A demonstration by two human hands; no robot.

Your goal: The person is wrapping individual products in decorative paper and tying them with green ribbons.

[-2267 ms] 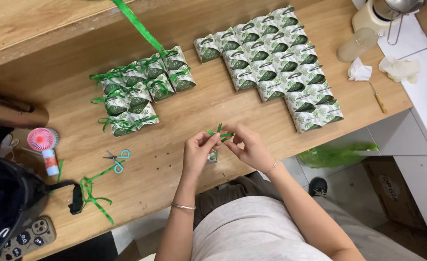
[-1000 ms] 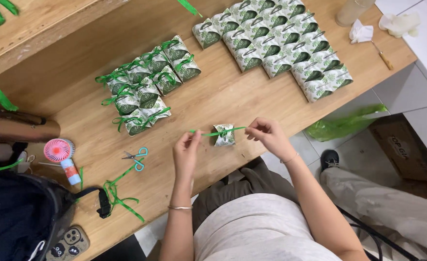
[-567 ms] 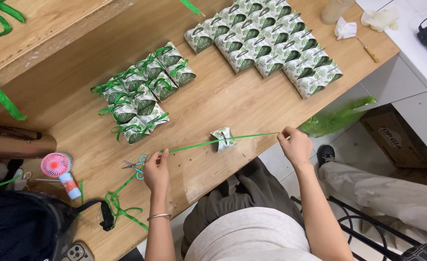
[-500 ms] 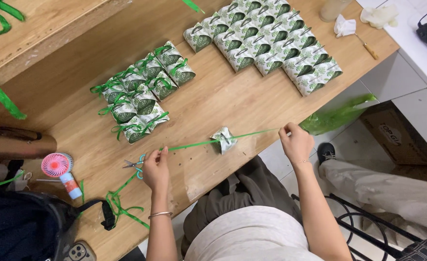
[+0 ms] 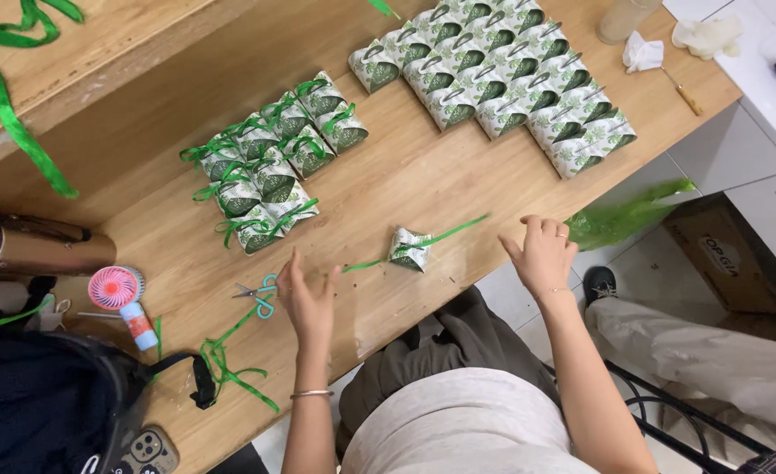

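A small green-and-white patterned gift box (image 5: 410, 248) lies on the wooden table (image 5: 423, 175) near its front edge, with a green ribbon (image 5: 447, 232) tied around it and its two ends trailing left and right. My left hand (image 5: 307, 298) hovers open to the box's left, close to the ribbon's left end and the scissors (image 5: 260, 292). My right hand (image 5: 543, 254) is open to the box's right, fingers spread, holding nothing.
A cluster of ribbon-tied boxes (image 5: 269, 171) sits at mid left; a larger block of untied boxes (image 5: 502, 75) at the back right. A pink hand fan (image 5: 117, 294), loose ribbon scraps (image 5: 230, 373), a phone (image 5: 146, 452) and a dark bag (image 5: 36, 404) lie left.
Both hands pulled the ribbon ends outward from the box, then let them go; the ribbon now lies slack and the hands are open and apart.
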